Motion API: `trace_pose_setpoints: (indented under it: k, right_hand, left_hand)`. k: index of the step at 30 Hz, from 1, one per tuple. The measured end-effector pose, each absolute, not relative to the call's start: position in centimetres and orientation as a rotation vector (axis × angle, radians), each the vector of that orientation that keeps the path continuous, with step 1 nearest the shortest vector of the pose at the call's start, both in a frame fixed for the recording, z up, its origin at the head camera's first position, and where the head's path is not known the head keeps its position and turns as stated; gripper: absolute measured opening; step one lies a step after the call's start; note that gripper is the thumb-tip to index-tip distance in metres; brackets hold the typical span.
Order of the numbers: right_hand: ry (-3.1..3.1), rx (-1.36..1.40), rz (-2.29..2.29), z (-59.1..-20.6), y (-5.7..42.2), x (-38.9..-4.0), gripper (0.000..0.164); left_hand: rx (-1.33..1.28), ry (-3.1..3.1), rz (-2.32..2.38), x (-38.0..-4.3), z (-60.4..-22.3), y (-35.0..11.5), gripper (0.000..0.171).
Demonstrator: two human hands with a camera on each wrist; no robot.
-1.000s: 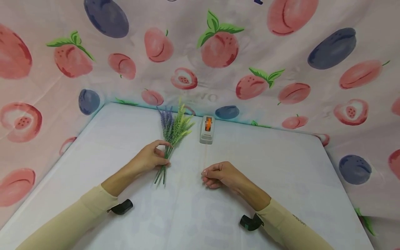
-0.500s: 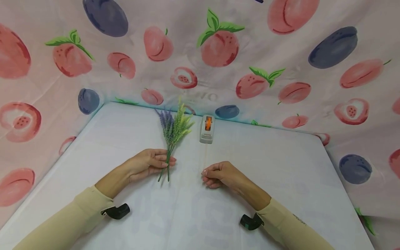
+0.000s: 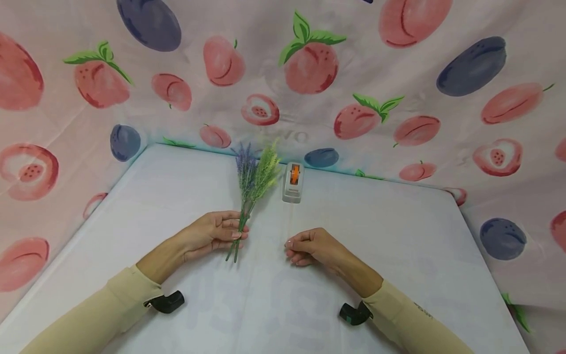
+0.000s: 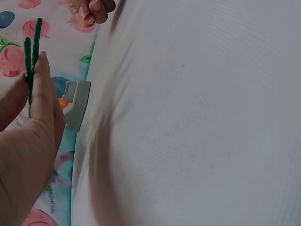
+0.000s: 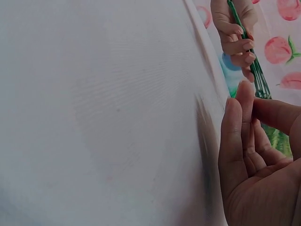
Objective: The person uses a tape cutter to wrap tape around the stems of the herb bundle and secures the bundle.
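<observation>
My left hand (image 3: 212,235) pinches the green stems of a bunch of artificial flowers (image 3: 256,177), purple lavender on one side and yellow-green sprigs on the other. The heads point away from me and the bare stem ends (image 4: 32,52) stick out past the thumb. To the right, my right hand (image 3: 311,247) has thumb and fingers pinched on the end of a faint, clear strip of tape (image 3: 290,221). That strip runs back to a grey tape dispenser (image 3: 292,194) with an orange core, beyond the hands. In the right wrist view the tape itself cannot be made out.
A white-covered table (image 3: 398,236) lies under both hands. Behind it and along its sides hangs a fruit-print cloth (image 3: 309,113). A black wrist camera (image 3: 168,302) sits under the left sleeve, and another black camera (image 3: 353,314) under the right.
My left hand has shifted its grip lower on the stems, and the flower heads have swung slightly right, nearer the dispenser. My right hand and the tape have stayed in place.
</observation>
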State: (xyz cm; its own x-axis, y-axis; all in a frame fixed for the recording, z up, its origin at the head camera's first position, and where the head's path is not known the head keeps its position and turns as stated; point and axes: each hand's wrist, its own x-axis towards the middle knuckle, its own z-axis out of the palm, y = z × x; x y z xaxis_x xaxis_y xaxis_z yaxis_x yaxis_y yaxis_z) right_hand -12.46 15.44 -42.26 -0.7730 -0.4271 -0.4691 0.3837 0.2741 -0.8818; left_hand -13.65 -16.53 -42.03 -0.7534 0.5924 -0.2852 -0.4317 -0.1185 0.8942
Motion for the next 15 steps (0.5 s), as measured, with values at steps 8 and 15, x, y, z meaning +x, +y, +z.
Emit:
trace_pose_setpoints:
  k: [8,15]
  right_hand:
    - [1.881,-0.041,-1.582,-42.2,15.4,-12.4,0.026]
    - [1.885,-0.036,-1.587,-42.3,15.2,-12.3,0.029]
  left_hand:
    - [0.288,1.493,1.861,-13.6,-41.7,-16.0,0.068]
    - [0.417,1.612,1.731,-13.9,-40.8,-14.6,0.070]
